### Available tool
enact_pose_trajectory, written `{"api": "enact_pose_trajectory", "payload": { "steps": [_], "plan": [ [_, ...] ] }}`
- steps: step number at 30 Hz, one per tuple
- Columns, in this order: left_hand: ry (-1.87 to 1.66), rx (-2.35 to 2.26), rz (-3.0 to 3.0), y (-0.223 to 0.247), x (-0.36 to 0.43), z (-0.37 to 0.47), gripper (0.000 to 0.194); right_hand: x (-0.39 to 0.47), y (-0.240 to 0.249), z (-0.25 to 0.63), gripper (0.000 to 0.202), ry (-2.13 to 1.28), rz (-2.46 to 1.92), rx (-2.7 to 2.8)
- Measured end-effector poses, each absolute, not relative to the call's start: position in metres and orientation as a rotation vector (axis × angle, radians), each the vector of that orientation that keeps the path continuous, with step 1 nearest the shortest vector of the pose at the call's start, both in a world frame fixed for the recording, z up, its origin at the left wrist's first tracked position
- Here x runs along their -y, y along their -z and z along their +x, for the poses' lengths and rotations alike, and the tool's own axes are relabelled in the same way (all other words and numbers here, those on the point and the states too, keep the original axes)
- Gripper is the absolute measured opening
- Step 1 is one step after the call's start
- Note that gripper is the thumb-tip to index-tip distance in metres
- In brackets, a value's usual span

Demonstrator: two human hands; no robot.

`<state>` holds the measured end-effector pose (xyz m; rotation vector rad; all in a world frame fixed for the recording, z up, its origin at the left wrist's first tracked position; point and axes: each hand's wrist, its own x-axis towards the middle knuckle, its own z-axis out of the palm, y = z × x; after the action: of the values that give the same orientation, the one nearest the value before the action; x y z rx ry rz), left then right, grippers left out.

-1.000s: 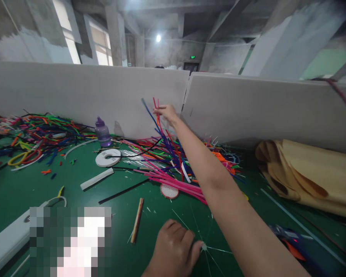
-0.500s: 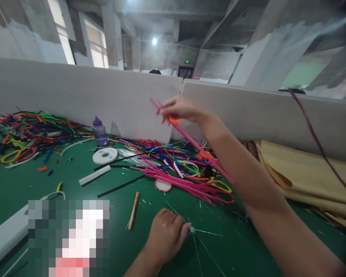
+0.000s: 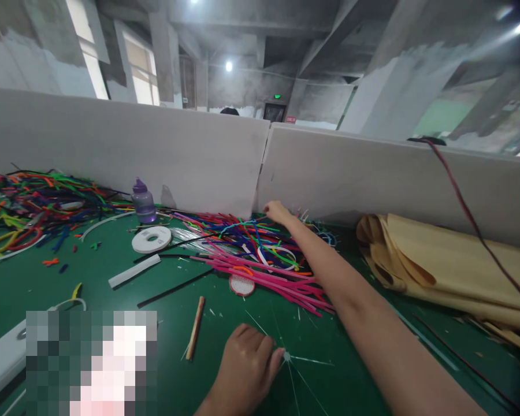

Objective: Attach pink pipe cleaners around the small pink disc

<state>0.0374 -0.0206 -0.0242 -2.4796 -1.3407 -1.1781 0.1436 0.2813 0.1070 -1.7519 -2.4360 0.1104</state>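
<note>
My left hand (image 3: 249, 361) is closed low on the green table, thumb and finger pinching the hub of a star of thin clear strands (image 3: 286, 356) that fan out over the tabletop. Stretched far forward, my right hand (image 3: 277, 211) has its fingers curled at the back of a heap of coloured pipe cleaners (image 3: 253, 231), close to the white partition. A thin stem seems to meet its fingers, but I cannot make out what they hold. Between my hands lie pink pipe cleaners (image 3: 281, 283), over a round white pad with a red rim (image 3: 241, 285).
At left are a purple bottle (image 3: 144, 202), a white spool (image 3: 151, 238), another pipe cleaner heap (image 3: 47, 202) and a white glue gun (image 3: 8, 352). A short wooden stick (image 3: 195, 328) lies near my left hand. Rolled brown paper (image 3: 450, 260) is at right; a white partition (image 3: 190, 156) stands behind.
My right hand has let go of the pink pipe cleaners, now lying on the pile, and moved down to the heap's back. My left hand keeps its pinch on the clear strands.
</note>
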Motion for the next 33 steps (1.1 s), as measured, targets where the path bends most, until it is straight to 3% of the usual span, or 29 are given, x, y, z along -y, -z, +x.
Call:
{"api": "enact_pose_trajectory", "payload": {
  "steps": [7,10,15,23,27,33],
  "plan": [
    [1.337,1.234,-2.341,0.023,0.010,0.042,0.026,-0.330,-0.045,0.131,0.048,-0.050,-1.670,2.607],
    [1.371,1.188,-2.298,0.031,0.006,0.045,0.030,-0.340,-0.034,0.125,0.046,-0.016,-1.703,2.653],
    [1.342,1.247,-2.366,0.042,0.009,0.047,0.028,-0.351,-0.045,0.135,0.025,0.133,-1.817,2.687],
    [1.310,1.244,-2.398,0.029,0.013,0.043,0.019,-0.337,-0.051,0.140,0.030,0.349,-1.845,2.729],
    [1.323,1.242,-2.380,0.026,0.012,0.041,0.019,-0.323,-0.047,0.136,0.021,0.435,-1.774,2.741],
    [1.267,1.280,-2.492,0.031,0.016,0.040,0.014,-0.321,-0.096,0.150,0.027,0.605,-1.628,2.643]
  ]
}}
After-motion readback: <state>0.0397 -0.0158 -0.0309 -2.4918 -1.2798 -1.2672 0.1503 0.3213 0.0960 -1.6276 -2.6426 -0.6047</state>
